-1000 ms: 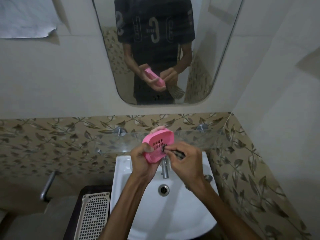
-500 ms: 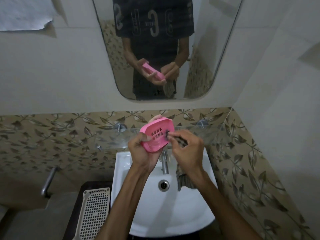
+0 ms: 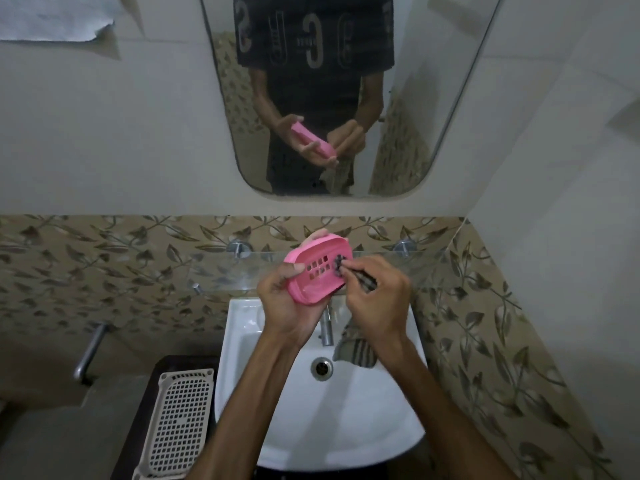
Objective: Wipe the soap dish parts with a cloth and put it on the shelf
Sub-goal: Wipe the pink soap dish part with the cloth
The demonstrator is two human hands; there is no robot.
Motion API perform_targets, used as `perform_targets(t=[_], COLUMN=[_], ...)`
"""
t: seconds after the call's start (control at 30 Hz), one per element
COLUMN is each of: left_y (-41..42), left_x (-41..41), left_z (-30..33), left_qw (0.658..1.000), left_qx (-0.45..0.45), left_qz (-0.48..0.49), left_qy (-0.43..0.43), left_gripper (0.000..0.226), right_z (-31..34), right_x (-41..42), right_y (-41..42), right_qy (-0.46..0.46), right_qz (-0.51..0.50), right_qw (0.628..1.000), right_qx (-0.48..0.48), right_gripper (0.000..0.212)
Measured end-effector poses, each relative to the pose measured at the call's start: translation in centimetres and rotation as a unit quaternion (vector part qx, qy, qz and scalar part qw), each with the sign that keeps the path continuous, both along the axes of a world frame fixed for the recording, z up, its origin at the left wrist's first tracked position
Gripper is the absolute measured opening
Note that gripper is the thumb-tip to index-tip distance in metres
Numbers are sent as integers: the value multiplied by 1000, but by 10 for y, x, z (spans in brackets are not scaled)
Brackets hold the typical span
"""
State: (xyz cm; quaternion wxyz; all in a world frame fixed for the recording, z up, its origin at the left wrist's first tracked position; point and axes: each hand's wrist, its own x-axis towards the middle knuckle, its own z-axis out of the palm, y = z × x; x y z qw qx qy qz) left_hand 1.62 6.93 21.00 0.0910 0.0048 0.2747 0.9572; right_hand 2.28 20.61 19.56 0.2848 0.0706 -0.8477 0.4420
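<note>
My left hand (image 3: 284, 299) grips a pink slotted soap dish part (image 3: 317, 271), tilted toward me above the white sink (image 3: 277, 427). My right hand (image 3: 377, 299) pinches a dark striped cloth (image 3: 355, 348) and presses a bunched corner of it against the slots at the part's right side. The rest of the cloth hangs down below my right hand over the basin. A glass shelf (image 3: 221, 271) runs along the patterned wall just behind the dish.
A chrome tap (image 3: 326, 327) stands under my hands, with the drain (image 3: 322, 367) below it. A white perforated tray (image 3: 176, 424) lies on a dark surface left of the sink. A mirror (image 3: 433, 98) hangs above. A metal handle (image 3: 88, 351) sticks out at the left.
Both hands have stayed together over the sink, with the cloth corner shifting slightly across the slots. The hanging cloth end has come into view below my right hand.
</note>
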Motion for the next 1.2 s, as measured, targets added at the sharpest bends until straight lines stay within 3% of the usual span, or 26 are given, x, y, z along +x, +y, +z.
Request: perform_targets(t=[0.17, 0.27, 0.37, 0.47, 0.6, 0.7, 0.83, 0.93, 1.03, 1.13, 1.2], left_y=[0, 3, 0, 2, 0, 2, 1, 4, 5, 7, 6], left_x=[1, 2, 2, 1, 3, 2, 4, 4, 5, 5, 5], left_z=[2, 1, -2, 1, -2, -3, -2, -1, -1, -3, -3], left_qw=[1000, 1000, 1000, 1000, 1000, 999, 1000, 1000, 999, 999, 999], left_qx=[0, 12, 17, 13, 18, 17, 3, -8, -19, -27, -21], left_qz=[5, 2, -3, 3, 6, 18, 14, 13, 20, 12, 16], left_qy=[-14, -11, -21, -15, -15, -28, -21, -12, -19, -30, -29], left_gripper=[108, 101, 89, 99, 90, 95, 89, 93, 75, 84, 78], right_z=[2, 3, 3, 7, 10, 11, 11, 13, 13, 14, 14], right_x=[1, 0, 9, 2, 0, -1, -3, -6, 4, -5, 0], right_y=[-2, -6, -17, -14, -16, -17, -16, -10, -18, -10, -12], right_qy=[-7, -25, 5, 5, 49, 28, 49, 19, 54, 25, 31], right_qz=[45, -1, 67, 7, 40, 15, 48, 16, 92, 44, 64], right_qw=[999, 1000, 997, 1000, 998, 998, 997, 997, 994, 997, 997], right_qx=[8, -1, 32, -12, -4, -56, -17, -79, -8, -51, -32], right_gripper=[18, 18, 20, 20, 21, 21, 18, 19, 21, 20, 20])
